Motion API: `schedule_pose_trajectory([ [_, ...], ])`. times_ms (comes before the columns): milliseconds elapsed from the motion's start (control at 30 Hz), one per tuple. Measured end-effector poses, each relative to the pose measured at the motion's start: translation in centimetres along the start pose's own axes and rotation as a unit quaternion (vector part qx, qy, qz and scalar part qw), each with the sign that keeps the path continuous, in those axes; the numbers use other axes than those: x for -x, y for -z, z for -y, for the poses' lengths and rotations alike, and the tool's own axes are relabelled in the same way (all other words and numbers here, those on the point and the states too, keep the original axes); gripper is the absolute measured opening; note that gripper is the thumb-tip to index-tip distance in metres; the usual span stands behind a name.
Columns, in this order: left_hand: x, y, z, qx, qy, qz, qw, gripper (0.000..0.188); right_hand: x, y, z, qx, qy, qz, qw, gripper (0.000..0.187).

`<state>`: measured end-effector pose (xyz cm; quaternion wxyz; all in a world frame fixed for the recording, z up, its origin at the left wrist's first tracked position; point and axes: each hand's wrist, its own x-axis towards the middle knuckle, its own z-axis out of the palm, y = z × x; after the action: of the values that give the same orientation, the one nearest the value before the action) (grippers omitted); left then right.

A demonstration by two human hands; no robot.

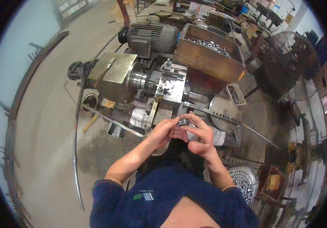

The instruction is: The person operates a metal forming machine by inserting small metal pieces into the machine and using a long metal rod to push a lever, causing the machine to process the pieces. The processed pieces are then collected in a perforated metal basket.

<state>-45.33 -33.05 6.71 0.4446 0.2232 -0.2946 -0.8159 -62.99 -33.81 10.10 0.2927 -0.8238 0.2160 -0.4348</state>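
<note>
In front of my body I hold a small, dark, shiny round metal part (pixel 183 122) between both hands. The thumb and fingertips of my left hand (pixel 166 131) pinch it from the left. My right hand (pixel 202 136) has its fingers curled around it from the right, so much of its outline is covered. Just beyond the hands is a lathe: its chuck (pixel 137 79) sits left of a bright metal tool-holding block (pixel 175 85). A round metal plate (pixel 224 110) lies to the right of my right hand.
An electric motor (pixel 152 37) and a box of metal parts (pixel 205 60) stand behind the lathe. A perforated basket of parts (pixel 243 182) is at lower right, beside a rusty box (pixel 271 182). Long rods (pixel 76 163) project at left; a large fan (pixel 285 60) stands far right.
</note>
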Motion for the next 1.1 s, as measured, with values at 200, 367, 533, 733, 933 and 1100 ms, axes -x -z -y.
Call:
schedule_pose_trajectory([
  [200,1.4,1.3,-0.8,-0.128,-0.064,-0.069,0.987,0.035,-0.3,-2.5,0.0,0.009,-0.010,0.019,1.000,0.042],
  [367,2.0,1.5,-2.2,-0.354,-0.118,-0.146,0.916,0.026,-1.9,-2.7,0.4,0.101,0.011,0.061,0.993,0.040],
  [533,2.7,2.4,-3.1,-0.569,-0.136,-0.186,0.790,0.029,-2.7,-3.2,0.1,0.124,-0.013,0.154,0.980,0.038],
  [733,3.8,2.8,-5.5,-0.633,-0.065,-0.142,0.758,0.027,-4.1,-4.2,-0.9,0.120,-0.017,0.216,0.969,0.034],
  [933,12.1,3.9,-13.5,-0.748,0.065,-0.149,0.643,0.048,-9.7,-4.1,-3.5,0.176,0.052,0.217,0.959,0.029],
  [1100,26.0,11.9,-14.9,-0.850,0.131,-0.420,0.290,0.049,-16.5,-6.3,-9.4,0.333,-0.066,0.245,0.908,0.023],
])
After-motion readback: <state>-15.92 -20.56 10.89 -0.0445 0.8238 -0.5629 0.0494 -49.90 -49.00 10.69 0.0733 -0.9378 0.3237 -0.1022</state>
